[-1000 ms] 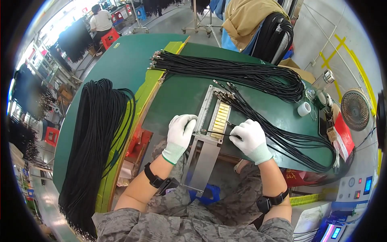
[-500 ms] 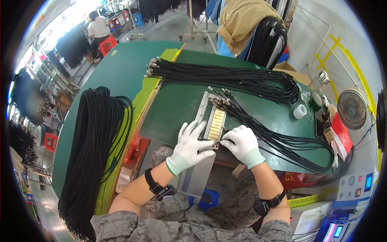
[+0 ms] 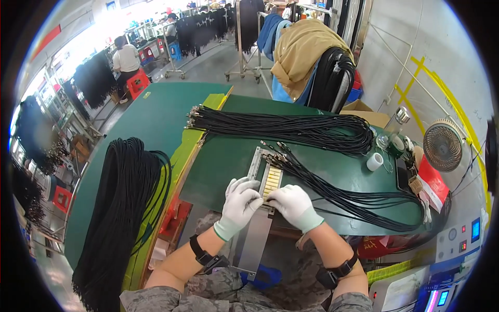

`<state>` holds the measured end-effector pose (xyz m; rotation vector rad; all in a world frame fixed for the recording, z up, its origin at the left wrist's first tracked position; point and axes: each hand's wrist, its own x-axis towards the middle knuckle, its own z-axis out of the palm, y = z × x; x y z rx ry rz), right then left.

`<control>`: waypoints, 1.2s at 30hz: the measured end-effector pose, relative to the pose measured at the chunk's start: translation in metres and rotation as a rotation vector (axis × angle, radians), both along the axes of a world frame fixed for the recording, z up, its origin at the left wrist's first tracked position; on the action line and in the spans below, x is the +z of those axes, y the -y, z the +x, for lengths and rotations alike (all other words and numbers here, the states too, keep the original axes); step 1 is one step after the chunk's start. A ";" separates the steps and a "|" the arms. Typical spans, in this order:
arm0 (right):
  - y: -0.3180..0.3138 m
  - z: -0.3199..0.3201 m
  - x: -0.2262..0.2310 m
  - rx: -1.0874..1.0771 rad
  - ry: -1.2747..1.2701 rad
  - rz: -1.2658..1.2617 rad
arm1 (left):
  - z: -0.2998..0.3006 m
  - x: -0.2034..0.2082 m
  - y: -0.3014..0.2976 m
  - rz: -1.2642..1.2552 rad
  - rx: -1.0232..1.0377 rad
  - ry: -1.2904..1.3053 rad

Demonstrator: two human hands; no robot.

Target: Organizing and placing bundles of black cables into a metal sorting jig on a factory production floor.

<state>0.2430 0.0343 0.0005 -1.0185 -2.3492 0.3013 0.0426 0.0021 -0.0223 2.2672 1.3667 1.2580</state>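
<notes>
Pressing together on the metal jig [image 3: 258,174], gloved left hand [image 3: 240,200] and right hand [image 3: 292,204] pinch its yellow connector strip [image 3: 272,181]

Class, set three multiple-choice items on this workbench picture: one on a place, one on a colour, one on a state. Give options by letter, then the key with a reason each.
1. Where does the white tape roll lie?
A. right of the metal fixture
B. left of it
C. on the floor

2. What colour are the gloves on the left hand and right hand?
A. blue
B. white
C. black

3. How do the two hands stand?
A. far apart
B. close together on the fixture
C. raised off the table

Key: 1 A, it sits on the green mat beyond the cables. 2 B, both gloves show white. 3 B, both rest at the fixture's near end.
</notes>
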 end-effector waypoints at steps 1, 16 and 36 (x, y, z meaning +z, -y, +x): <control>0.005 -0.006 0.000 0.036 -0.066 0.008 | -0.002 -0.001 0.000 -0.004 -0.023 0.012; -0.005 0.028 0.015 -0.074 -0.039 -0.051 | -0.020 -0.002 -0.013 0.010 0.229 0.087; -0.009 0.035 0.006 -0.075 0.044 -0.249 | -0.023 -0.008 -0.014 -0.148 0.233 0.116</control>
